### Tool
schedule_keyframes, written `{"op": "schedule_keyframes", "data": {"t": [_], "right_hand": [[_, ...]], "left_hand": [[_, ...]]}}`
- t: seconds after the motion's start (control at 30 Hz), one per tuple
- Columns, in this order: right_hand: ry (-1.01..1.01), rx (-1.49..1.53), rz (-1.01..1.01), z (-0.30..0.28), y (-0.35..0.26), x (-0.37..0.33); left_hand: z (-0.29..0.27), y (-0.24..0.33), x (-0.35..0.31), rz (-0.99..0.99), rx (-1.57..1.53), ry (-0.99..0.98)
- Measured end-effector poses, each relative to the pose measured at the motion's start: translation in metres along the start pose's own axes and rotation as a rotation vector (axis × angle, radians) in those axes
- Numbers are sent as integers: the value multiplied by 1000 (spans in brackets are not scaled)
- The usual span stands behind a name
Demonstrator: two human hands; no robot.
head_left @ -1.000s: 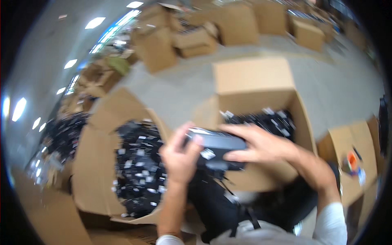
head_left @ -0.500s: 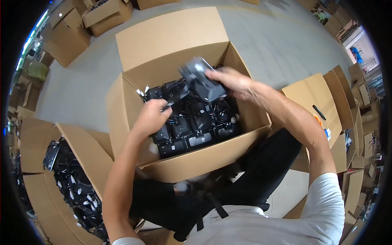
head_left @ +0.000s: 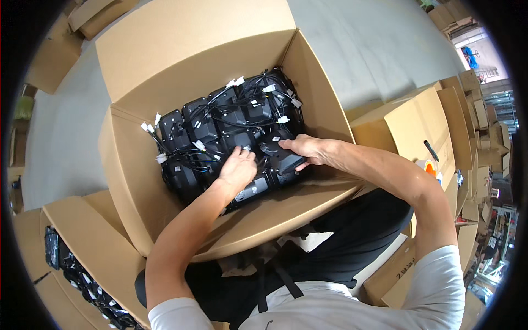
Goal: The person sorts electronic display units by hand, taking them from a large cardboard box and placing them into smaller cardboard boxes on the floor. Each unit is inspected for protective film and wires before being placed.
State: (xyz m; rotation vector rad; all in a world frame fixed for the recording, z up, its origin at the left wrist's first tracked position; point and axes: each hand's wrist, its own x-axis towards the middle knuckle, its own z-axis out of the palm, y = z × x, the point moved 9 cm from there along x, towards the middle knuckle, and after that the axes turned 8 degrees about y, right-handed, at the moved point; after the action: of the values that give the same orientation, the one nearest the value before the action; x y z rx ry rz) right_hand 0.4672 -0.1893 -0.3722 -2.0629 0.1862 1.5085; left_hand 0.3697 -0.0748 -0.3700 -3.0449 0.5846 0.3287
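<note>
A large open cardboard box (head_left: 223, 58) stands before me, holding rows of black plastic housings (head_left: 202, 126) with black cables and white connectors (head_left: 238, 81). At the box's near right, my right hand (head_left: 309, 148) grips one black housing (head_left: 285, 158), thumb on its top and fingers under its right edge. Left of it, my left hand (head_left: 238, 168) reaches down among the housings with its fingers bent together. A small pale piece shows at those fingertips, perhaps a connector; whatever the hand pinches is mostly hidden.
At lower left, another open box (head_left: 91, 247) contains black cabled parts (head_left: 91, 291). On my right, a cardboard box (head_left: 415, 124) carries a black pen-like tool (head_left: 431, 150) and an orange tape roll (head_left: 426, 166). More cartons (head_left: 55, 52) stand on the grey floor (head_left: 352, 49).
My right hand has lowered the housing from above the box into its near right part. The left hand has moved right and down toward that housing. The whole view has shifted.
</note>
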Motion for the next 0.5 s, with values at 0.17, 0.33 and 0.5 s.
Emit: {"op": "schedule_keyframes", "data": {"t": [0.17, 0.33, 0.5], "right_hand": [[124, 58, -109, 9, 8, 54], [83, -45, -174, 30, -1, 58], [139, 142, -229, 18, 11, 90]], "left_hand": [[-4, -12, -29, -8, 57, 159], [3, -16, -51, 20, 18, 83], [4, -14, -42, -2, -4, 144]]}}
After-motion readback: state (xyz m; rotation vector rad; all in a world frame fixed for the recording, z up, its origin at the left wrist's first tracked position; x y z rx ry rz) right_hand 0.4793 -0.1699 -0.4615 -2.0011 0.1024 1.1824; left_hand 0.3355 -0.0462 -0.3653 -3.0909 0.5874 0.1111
